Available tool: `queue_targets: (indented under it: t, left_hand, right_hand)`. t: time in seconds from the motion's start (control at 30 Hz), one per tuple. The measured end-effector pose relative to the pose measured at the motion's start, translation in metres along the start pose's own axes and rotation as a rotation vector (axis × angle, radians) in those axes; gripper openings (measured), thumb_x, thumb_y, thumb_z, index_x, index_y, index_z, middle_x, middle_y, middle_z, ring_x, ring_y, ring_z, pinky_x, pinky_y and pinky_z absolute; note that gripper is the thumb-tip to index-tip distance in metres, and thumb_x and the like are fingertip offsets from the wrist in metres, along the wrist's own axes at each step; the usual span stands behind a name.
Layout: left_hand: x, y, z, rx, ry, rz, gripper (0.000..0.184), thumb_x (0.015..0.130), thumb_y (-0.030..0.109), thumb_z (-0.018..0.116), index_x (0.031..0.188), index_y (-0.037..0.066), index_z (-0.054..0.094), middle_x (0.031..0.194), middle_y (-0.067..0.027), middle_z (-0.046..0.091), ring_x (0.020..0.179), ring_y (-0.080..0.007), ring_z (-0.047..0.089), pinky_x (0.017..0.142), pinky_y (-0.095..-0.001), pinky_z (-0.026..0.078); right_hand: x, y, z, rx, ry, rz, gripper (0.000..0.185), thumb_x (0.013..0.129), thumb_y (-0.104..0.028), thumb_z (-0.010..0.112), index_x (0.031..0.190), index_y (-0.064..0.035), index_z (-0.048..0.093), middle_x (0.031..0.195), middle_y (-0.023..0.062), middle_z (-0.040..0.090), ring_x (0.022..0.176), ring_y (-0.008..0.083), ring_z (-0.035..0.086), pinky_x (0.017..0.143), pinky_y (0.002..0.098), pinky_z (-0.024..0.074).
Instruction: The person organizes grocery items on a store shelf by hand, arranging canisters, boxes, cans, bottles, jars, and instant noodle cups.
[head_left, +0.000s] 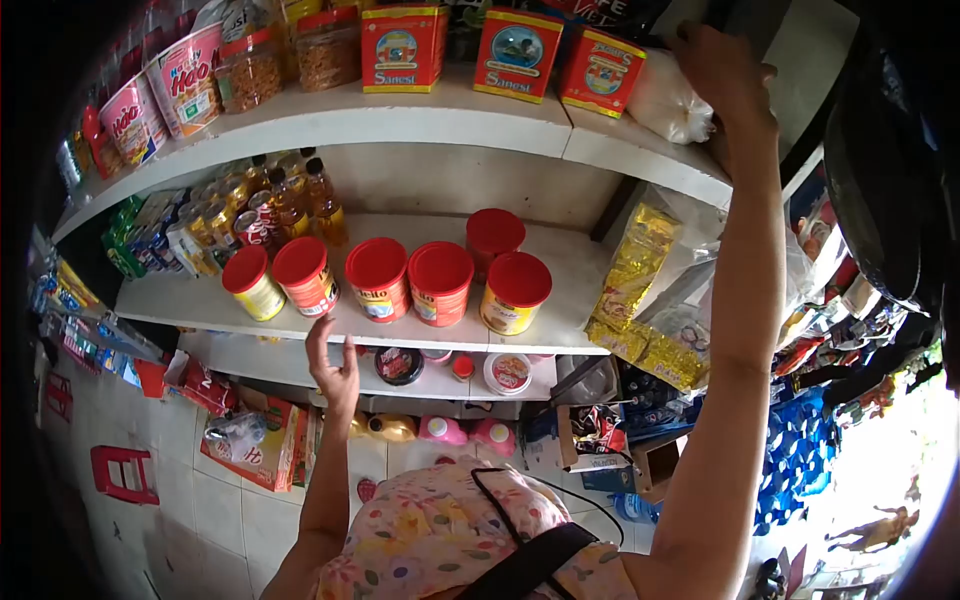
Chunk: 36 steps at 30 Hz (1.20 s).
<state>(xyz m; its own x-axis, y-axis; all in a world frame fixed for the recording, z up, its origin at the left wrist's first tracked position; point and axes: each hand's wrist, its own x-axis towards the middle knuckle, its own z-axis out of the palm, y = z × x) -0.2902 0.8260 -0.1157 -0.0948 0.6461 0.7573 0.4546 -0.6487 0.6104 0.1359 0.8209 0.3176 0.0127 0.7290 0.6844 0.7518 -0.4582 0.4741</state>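
My left hand [335, 372] is raised in front of the middle shelf, fingers apart and nothing in it. Just above its fingertips stands a red-lidded tin [306, 275], one of several in a row; I see no clear contact. My right hand [722, 75] reaches up to the right end of the top shelf. Beside it sits a clear plastic bag with white contents [670, 98]. Most fingers of that hand are turned away, so its grip is hidden. Left of the bag is a tilted red Sanest box [603, 72], with a second Sanest box [517, 55] farther left.
The top shelf [400, 128] also bears noodle cups [186, 80] and jars [328, 48]. Drink bottles [322, 200] and cans are on the middle shelf. Gold packets [636, 265] hang at the right. Below are cartons [262, 440] and a red stool [124, 474].
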Motion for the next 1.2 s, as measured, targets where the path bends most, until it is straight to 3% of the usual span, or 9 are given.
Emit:
queue_targets:
  t: [0.03, 0.07, 0.13, 0.23, 0.37, 0.5, 0.6, 0.83, 1.2]
  left_hand:
    - [-0.005, 0.008, 0.004, -0.007, -0.045, 0.028, 0.034, 0.084, 0.0, 0.061, 0.117, 0.002, 0.054, 0.117, -0.0127, 0.056, 0.104, -0.0239, 0.055, 0.091, -0.0336, 0.044]
    - [-0.011, 0.019, 0.009, -0.077, -0.075, -0.004, 0.033, 0.083, -0.001, 0.062, 0.114, 0.002, 0.055, 0.115, -0.0137, 0.057, 0.102, -0.0261, 0.056, 0.088, -0.0339, 0.046]
    - [-0.019, 0.026, 0.02, -0.151, -0.146, -0.003, 0.032, 0.084, 0.0, 0.061, 0.115, 0.002, 0.056, 0.115, -0.0116, 0.058, 0.101, -0.0227, 0.057, 0.084, -0.0321, 0.048]
    - [-0.033, 0.026, 0.038, -0.212, -0.276, -0.085, 0.034, 0.084, 0.003, 0.063, 0.117, 0.003, 0.054, 0.115, -0.0117, 0.058, 0.098, -0.0219, 0.058, 0.08, -0.0317, 0.048]
    - [-0.032, 0.03, 0.062, -0.175, -0.312, -0.105, 0.049, 0.082, 0.009, 0.067, 0.126, 0.004, 0.046, 0.121, -0.0136, 0.055, 0.105, -0.0261, 0.057, 0.083, -0.0351, 0.049]
    - [-0.042, 0.021, 0.097, -0.107, -0.251, -0.109, 0.067, 0.08, 0.009, 0.069, 0.137, 0.004, 0.035, 0.132, -0.0174, 0.046, 0.115, -0.0285, 0.052, 0.088, -0.0366, 0.048]
    - [-0.045, 0.027, 0.116, -0.094, -0.263, -0.134, 0.083, 0.076, 0.013, 0.074, 0.141, 0.0, 0.025, 0.136, -0.0229, 0.039, 0.124, -0.0363, 0.042, 0.101, -0.0429, 0.039]
    - [-0.045, 0.028, 0.13, 0.075, -0.256, -0.045, 0.088, 0.078, 0.016, 0.071, 0.142, -0.006, 0.015, 0.137, -0.034, 0.028, 0.126, -0.047, 0.034, 0.105, -0.0468, 0.033]
    - [-0.05, 0.029, 0.127, 0.152, -0.377, -0.084, 0.086, 0.082, 0.021, 0.065, 0.142, -0.008, 0.011, 0.139, -0.0355, 0.021, 0.128, -0.0495, 0.028, 0.107, -0.0496, 0.027]
  right_hand:
    - [0.005, 0.003, 0.008, -0.13, 0.019, -0.122, 0.027, 0.092, -0.028, 0.05, 0.111, -0.0153, 0.063, 0.101, 0.0123, 0.066, 0.093, 0.0331, 0.064, 0.083, 0.0464, 0.049]
    - [-0.03, -0.041, -0.056, 0.149, 0.066, 0.256, 0.028, 0.09, -0.027, 0.052, 0.107, -0.0072, 0.063, 0.103, 0.017, 0.064, 0.105, 0.0368, 0.054, 0.095, 0.0644, 0.0325]
    - [-0.053, -0.051, -0.069, 0.401, 0.405, 0.203, 0.033, 0.085, -0.02, 0.059, 0.112, -0.0007, 0.06, 0.113, 0.0154, 0.06, 0.112, 0.0313, 0.049, 0.1, 0.0473, 0.031]
    - [-0.118, -0.071, -0.075, 0.681, 0.821, -0.08, 0.024, 0.083, -0.01, 0.067, 0.106, -0.0067, 0.064, 0.095, 0.0086, 0.066, 0.085, 0.0234, 0.066, 0.075, 0.0308, 0.0513]
    - [-0.226, -0.143, -0.049, 1.181, 0.605, -0.261, 0.037, 0.076, -0.001, 0.064, 0.112, 0.0071, 0.055, 0.106, 0.0223, 0.062, 0.096, 0.0334, 0.061, 0.084, 0.0393, 0.05]
    - [-0.283, -0.229, 0.05, 1.225, 0.137, 0.309, 0.101, 0.065, -0.016, 0.083, 0.142, -0.0005, 0.019, 0.139, 0.0265, 0.029, 0.127, 0.0391, 0.036, 0.101, 0.0468, 0.0369]
    - [-0.314, -0.267, 0.098, 1.308, -0.056, 0.579, 0.121, 0.057, -0.019, 0.087, 0.145, -0.0028, 0.005, 0.141, 0.0285, 0.024, 0.129, 0.041, 0.031, 0.106, 0.0486, 0.0301]
    - [-0.316, -0.279, 0.125, 1.428, -0.165, 0.735, 0.105, 0.057, -0.019, 0.085, 0.139, -0.0029, 0.022, 0.124, 0.024, 0.049, 0.114, 0.0362, 0.051, 0.097, 0.0431, 0.0427]
    - [-0.343, -0.237, 0.057, 1.862, -0.323, 0.763, 0.096, 0.051, -0.025, 0.09, 0.127, 0.0005, 0.037, 0.126, 0.0141, 0.049, 0.115, 0.0216, 0.05, 0.099, 0.0377, 0.0406]
